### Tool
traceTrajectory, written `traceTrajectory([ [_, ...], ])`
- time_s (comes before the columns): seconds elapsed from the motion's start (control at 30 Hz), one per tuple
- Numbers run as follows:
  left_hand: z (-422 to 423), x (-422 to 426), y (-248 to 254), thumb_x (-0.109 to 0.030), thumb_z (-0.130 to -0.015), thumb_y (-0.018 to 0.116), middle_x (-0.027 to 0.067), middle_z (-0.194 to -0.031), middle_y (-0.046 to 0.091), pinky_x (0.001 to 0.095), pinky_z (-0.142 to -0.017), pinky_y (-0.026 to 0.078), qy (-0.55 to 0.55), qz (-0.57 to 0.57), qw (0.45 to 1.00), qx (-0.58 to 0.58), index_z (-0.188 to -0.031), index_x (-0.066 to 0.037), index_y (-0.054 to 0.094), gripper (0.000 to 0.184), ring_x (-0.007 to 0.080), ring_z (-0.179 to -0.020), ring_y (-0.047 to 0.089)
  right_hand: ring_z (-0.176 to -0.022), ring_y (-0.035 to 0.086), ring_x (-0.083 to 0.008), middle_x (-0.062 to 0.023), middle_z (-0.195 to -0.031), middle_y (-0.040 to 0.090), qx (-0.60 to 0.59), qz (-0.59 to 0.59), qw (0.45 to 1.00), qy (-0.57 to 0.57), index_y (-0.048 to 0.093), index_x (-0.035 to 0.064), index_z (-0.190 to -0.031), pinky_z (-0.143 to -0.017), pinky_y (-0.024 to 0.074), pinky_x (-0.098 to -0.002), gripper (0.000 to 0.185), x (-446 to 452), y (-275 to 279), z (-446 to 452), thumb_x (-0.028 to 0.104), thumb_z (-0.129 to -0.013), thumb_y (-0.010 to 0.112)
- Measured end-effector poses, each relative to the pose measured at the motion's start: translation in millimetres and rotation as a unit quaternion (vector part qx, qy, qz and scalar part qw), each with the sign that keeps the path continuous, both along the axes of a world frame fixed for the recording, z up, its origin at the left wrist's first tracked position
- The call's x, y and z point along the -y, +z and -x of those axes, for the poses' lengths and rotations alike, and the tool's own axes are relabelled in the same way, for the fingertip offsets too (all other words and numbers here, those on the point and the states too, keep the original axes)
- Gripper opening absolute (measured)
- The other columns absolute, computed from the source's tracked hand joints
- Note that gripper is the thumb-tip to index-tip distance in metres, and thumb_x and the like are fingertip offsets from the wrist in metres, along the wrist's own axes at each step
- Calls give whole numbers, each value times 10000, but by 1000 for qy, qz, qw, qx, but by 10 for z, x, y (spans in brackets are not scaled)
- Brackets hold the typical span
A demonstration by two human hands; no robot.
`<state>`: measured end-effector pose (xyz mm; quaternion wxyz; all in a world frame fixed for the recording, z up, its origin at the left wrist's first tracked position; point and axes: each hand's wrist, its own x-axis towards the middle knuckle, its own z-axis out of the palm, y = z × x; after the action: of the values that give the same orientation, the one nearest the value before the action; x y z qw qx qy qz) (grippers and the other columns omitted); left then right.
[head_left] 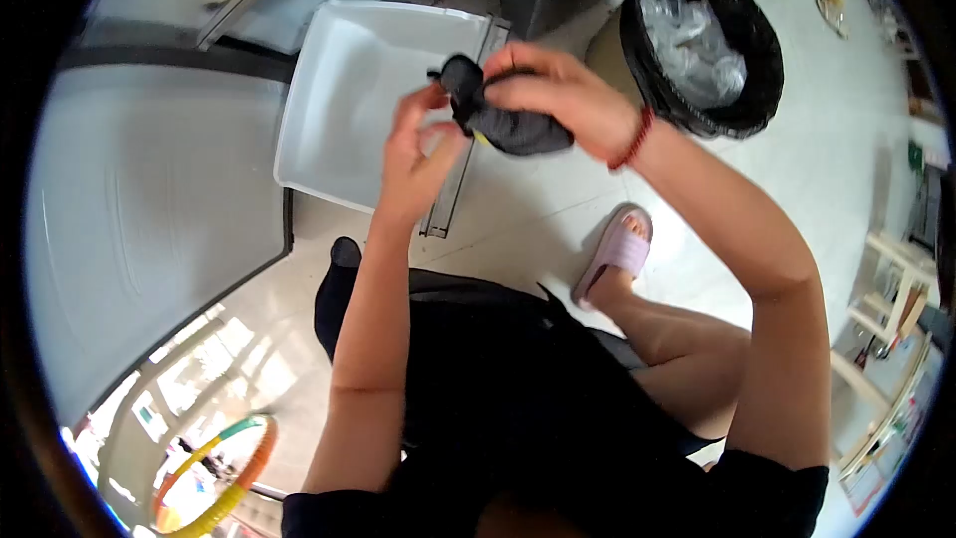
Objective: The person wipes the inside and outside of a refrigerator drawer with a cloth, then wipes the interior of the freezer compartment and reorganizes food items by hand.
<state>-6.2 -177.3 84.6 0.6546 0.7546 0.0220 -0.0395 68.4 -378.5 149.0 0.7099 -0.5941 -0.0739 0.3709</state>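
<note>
Between my two hands is a small black bundle (523,132), apparently a plastic bag bunched and gathered at one end, with a bit of yellow at its underside. My right hand (558,95), with a red bracelet at the wrist, grips the bundle from above and the right. At the gathered end, the fingers of my left hand (413,154) are curled against the dark material; their tips are partly hidden. Both hands are over the right edge of a pulled-out white drawer (334,100).
A bin (762,70) lined with black plastic holds clear crumpled plastic at the upper right. Pale grey cabinet or appliance fronts (164,169) line the left. My foot in a pink slipper (622,249) stands on the tiled floor. A coloured hoop (234,493) is at lower left.
</note>
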Motion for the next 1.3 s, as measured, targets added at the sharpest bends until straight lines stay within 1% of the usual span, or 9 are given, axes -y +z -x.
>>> traceTrajectory([
  [0.27, 432, 401, -66, -317, -904, 639, 7, -1120, 598, 268, -887, 444, -49, 352, 875, -329, -1288, -61, 511, 479, 98, -1003, 569, -878, 569, -73, 19, -921, 599, -108, -39, 993, -9, 591, 77, -924, -805, 448, -238, 142, 212, 117, 370, 56, -811, 674],
  [0.47, 348, 327, 105, -579, -914, 516, 46, -971, 640, 279, -719, 499, 27, 418, 812, -405, -1142, -56, 577, 574, 131, -855, 616, -772, 566, -67, 70, -849, 596, -37, -21, 960, -275, 583, 168, -847, -649, 435, -237, 169, 539, -8, -14, 29, -820, 675],
  [0.57, 502, 79, 16, -601, -929, 451, 79, -901, 644, 291, -638, 502, -122, 430, 802, -396, -1136, -59, 568, 592, 138, -733, 605, -765, 564, -72, 71, -838, 591, -21, -20, 940, -339, 581, 187, -862, -620, 446, -268, 154, 515, -193, -175, 74, -841, 685],
  [0.73, 896, 202, 424, -340, -989, 478, 114, -932, 645, 355, -715, 510, 118, 448, 776, -428, -1076, -49, 616, 334, 219, -859, 627, -817, 567, -101, 18, -888, 587, 38, -37, 933, -357, 590, 94, -940, -666, 528, -305, 106, -48, -445, -378, 36, -872, 648],
  [0.8, 995, 198, 382, -252, -962, 527, 149, -976, 633, 381, -794, 493, 55, 123, 975, -176, -1068, -22, 630, 273, 277, -920, 615, -814, 560, -96, 10, -902, 588, 37, -16, 938, -344, 595, 72, -955, -681, 529, -316, 107, -73, -541, -467, 4, -875, 613],
  [0.87, 1014, 109, 443, -68, -891, 579, 215, -1079, 604, 398, -918, 442, 4, -185, 980, 68, -1024, 21, 652, 177, 368, -1042, 577, -813, 552, -86, 18, -900, 591, 43, -19, 954, -295, 600, 77, -953, -700, 498, -274, 132, -5, -409, -431, -23, -868, 590],
  [1.0, 1233, 137, 665, 28, -840, 552, 188, -1210, 590, 335, -1012, 381, 97, 147, 983, 50, -1173, 89, 554, 339, 291, -1146, 563, -860, 576, -109, 3, -881, 609, 95, -53, 969, -223, 605, 88, -944, -769, 427, -233, 175, 342, -390, -446, -51, -858, 542],
  [1.13, 1261, -77, 712, 17, -834, 567, 197, -1244, 563, 322, -1004, 391, 7, 19, 985, 171, -1222, 114, 515, 403, 287, -1158, 551, -937, 577, -127, -13, -964, 615, -202, -136, 953, -179, 603, 125, -1009, -828, 431, -264, 179, 422, -574, -445, 29, -863, 563],
  [1.3, 1326, -75, 822, -27, -786, 592, 272, -1211, 556, 351, -890, 478, 9, 90, 987, 135, -1128, 118, 562, 372, 341, -1054, 608, -1015, 565, -172, -22, -1068, 584, -83, -95, 992, -32, 551, 127, -1117, -917, 446, -367, 235, 468, -559, -378, 110, -883, 567],
])
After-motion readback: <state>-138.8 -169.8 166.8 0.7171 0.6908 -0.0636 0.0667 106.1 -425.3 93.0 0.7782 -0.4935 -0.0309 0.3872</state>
